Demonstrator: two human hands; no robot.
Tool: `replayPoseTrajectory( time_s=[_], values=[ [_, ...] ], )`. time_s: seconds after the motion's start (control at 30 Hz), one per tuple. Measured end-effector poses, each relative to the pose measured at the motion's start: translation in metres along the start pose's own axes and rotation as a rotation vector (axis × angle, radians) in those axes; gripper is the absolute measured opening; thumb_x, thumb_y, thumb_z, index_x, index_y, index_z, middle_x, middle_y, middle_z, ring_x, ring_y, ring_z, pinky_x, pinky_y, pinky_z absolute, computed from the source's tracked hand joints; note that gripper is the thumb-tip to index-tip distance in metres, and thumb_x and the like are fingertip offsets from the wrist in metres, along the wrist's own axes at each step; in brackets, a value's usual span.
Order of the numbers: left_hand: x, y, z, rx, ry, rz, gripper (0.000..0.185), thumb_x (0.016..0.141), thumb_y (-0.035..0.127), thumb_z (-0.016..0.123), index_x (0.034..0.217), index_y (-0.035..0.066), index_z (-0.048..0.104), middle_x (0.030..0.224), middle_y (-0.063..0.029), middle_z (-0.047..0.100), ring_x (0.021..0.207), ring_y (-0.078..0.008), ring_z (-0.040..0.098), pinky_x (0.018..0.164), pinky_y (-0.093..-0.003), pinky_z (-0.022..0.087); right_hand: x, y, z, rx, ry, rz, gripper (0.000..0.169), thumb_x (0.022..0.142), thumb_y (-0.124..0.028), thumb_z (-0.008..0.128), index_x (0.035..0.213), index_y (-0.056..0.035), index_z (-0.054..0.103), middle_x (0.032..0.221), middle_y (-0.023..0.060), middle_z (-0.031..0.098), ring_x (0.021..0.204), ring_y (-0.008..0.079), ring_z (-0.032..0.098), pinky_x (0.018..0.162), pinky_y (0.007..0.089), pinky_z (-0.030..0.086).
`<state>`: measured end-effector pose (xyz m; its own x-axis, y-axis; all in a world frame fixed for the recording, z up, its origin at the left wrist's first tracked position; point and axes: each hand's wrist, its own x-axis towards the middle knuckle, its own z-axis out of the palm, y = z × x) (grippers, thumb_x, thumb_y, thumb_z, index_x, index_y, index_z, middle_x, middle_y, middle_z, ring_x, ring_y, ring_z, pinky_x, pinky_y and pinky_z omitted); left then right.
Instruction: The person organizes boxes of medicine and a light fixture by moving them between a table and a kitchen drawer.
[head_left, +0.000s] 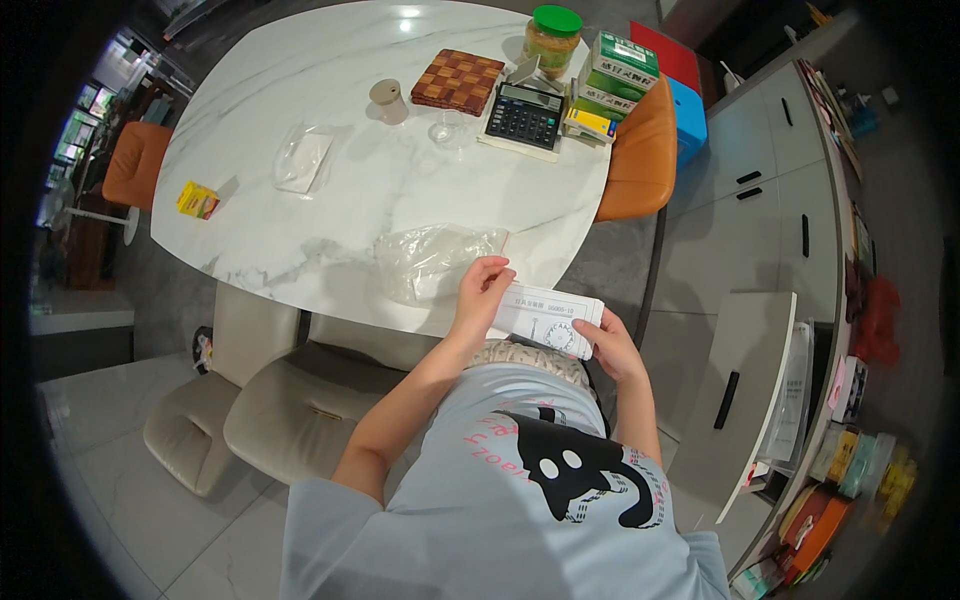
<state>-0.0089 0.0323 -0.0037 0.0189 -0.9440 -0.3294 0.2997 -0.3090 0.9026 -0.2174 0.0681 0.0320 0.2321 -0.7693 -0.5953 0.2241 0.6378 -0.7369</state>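
Note:
My right hand (613, 346) grips the right end of a folded sheet of printed paper (541, 311), thumb on top. Printed text and a round diagram show on its upper face. My left hand (481, 294) is at the sheet's left end, fingers bent against the edge; part of that grip is hidden. The paper is in front of my waist, by the near edge of a white marble-patterned table (300, 259). Just beyond my left hand, a crumpled clear plastic bag (439, 259) lies on the tabletop.
A smaller clear bag (302, 161), a yellow box (198, 200), a lidded cup (388, 102), woven mats (457, 81), a calculator (525, 116), a green-lidded jar (553, 41) and stacked boxes (615, 75) stand around the table. An open drawer (735, 405) juts out at my right; chairs (300, 409) stand left.

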Motion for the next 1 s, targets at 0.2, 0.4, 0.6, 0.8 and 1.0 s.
replayPoseTrajectory(
  time_s=[0.2, 0.4, 0.6, 0.8, 1.0],
  values=[
    [0.030, -0.016, -0.011, 0.786, 0.300, 0.313, 0.028, 0.073, 0.016, 0.063, 0.094, 0.006, 0.047, 0.083, -0.0081, 0.050, 0.076, -0.0208, 0.052, 0.063, -0.0311, 0.043, 0.007, 0.023, -0.019, -0.034, 0.225, -0.190, 0.029, 0.082, -0.007, 0.055, 0.110, 0.0002, 0.049, 0.101, 0.0061, 0.058, 0.090, 0.0132, 0.055, 0.077, 0.0268, 0.044],
    [0.027, -0.027, -0.008, 1.230, 0.171, 0.442, 0.038, 0.066, 0.014, 0.064, 0.097, 0.005, 0.043, 0.089, -0.0132, 0.047, 0.079, -0.0311, 0.053, 0.064, -0.0417, 0.044, 0.012, 0.026, -0.023, -0.086, 0.227, -0.303, 0.028, 0.082, -0.004, 0.053, 0.109, 0.0011, 0.049, 0.100, 0.0055, 0.058, 0.092, 0.0128, 0.053, 0.081, 0.0257, 0.040],
    [0.015, -0.013, -0.015, 0.843, 0.122, 0.382, 0.026, 0.070, -0.001, 0.055, 0.094, 0.005, 0.047, 0.091, -0.0114, 0.048, 0.063, -0.0241, 0.054, 0.056, -0.0340, 0.044, 0.027, 0.020, -0.019, -0.282, 0.130, -0.274, 0.025, 0.080, -0.002, 0.052, 0.105, 0.0022, 0.051, 0.098, 0.0056, 0.059, 0.090, 0.0114, 0.053, 0.080, 0.0251, 0.041],
    [-0.009, 0.006, -0.014, 0.786, 0.083, 0.465, 0.020, 0.075, 0.002, 0.053, 0.095, 0.004, 0.051, 0.090, -0.0107, 0.052, 0.064, -0.0241, 0.054, 0.058, -0.0327, 0.044, 0.068, 0.007, 0.008, -0.235, -0.063, -0.238, 0.025, 0.079, -0.002, 0.053, 0.105, 0.0010, 0.053, 0.094, 0.0040, 0.059, 0.083, 0.0110, 0.054, 0.074, 0.0242, 0.043],
    [-0.011, -0.006, -0.007, 0.657, 0.080, 0.477, 0.025, 0.076, 0.001, 0.055, 0.100, 0.003, 0.052, 0.089, -0.0095, 0.052, 0.061, -0.0168, 0.051, 0.055, -0.0265, 0.043, 0.108, 0.015, 0.064, -0.116, -0.057, 0.114, 0.013, 0.079, -0.003, 0.051, 0.091, -0.0026, 0.054, 0.080, 0.0025, 0.057, 0.070, 0.0099, 0.055, 0.058, 0.0245, 0.045]
  ],
)
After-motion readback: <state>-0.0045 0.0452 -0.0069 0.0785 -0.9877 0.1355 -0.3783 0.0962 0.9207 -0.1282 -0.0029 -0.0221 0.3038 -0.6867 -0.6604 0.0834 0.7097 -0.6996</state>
